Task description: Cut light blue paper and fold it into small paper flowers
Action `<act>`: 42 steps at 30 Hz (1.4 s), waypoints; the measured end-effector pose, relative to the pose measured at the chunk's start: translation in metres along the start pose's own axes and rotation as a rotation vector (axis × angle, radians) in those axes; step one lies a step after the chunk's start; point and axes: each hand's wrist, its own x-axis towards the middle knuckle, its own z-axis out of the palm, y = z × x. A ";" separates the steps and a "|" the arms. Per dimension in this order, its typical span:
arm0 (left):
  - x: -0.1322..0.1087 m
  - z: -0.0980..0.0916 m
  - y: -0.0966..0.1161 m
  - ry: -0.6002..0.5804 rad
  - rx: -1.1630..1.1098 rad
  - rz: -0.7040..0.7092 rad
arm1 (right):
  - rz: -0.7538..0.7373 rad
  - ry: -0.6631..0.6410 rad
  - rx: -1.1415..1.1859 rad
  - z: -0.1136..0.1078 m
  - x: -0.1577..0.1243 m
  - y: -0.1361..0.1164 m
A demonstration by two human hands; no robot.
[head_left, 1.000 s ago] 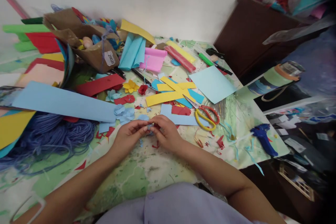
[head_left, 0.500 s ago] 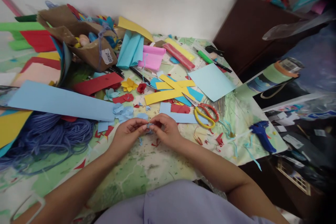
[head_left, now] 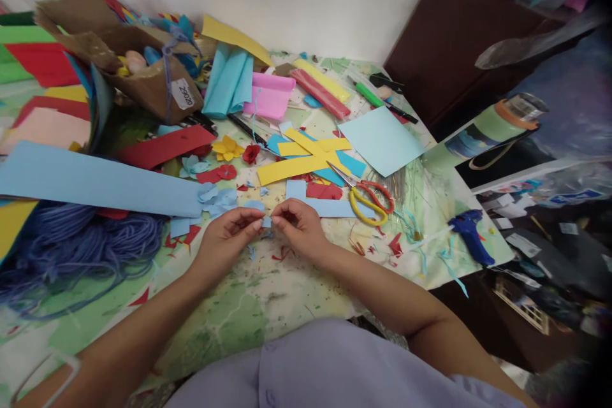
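Between the fingertips of both hands is a small light blue paper piece (head_left: 266, 222). My left hand (head_left: 230, 234) pinches its left side, and my right hand (head_left: 302, 229) pinches the right, close together above the table. Just behind my left hand lie light blue paper petals (head_left: 217, 199), beside the end of a long light blue paper strip (head_left: 100, 178). Scissors (head_left: 368, 201) with yellow and red handles rest to the right of my right hand, blades pointing at crossed yellow paper strips (head_left: 299, 166). Red paper flowers (head_left: 251, 153) and a yellow paper flower (head_left: 228, 148) lie farther back.
Blue yarn (head_left: 86, 248) is heaped at the left, with a brown paper bag (head_left: 138, 86) behind it. A blue glue gun (head_left: 472, 236) lies near the right table edge. A pale blue sheet (head_left: 382, 140) and a bottle (head_left: 492, 127) are at the right.
The view has shifted slightly, so the table's things appear farther left and higher. My hands keep pinching the blue paper piece, which now shows more plainly between slightly parted fingertips.
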 end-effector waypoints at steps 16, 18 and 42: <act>0.003 -0.002 -0.005 0.032 0.019 0.031 | -0.064 -0.200 -0.033 -0.001 -0.001 -0.003; 0.003 -0.001 -0.005 0.045 -0.016 -0.024 | -0.070 -0.221 -0.046 -0.001 -0.002 -0.003; -0.003 0.001 0.002 -0.063 -0.035 0.000 | -0.009 -0.251 -0.025 -0.006 -0.004 -0.005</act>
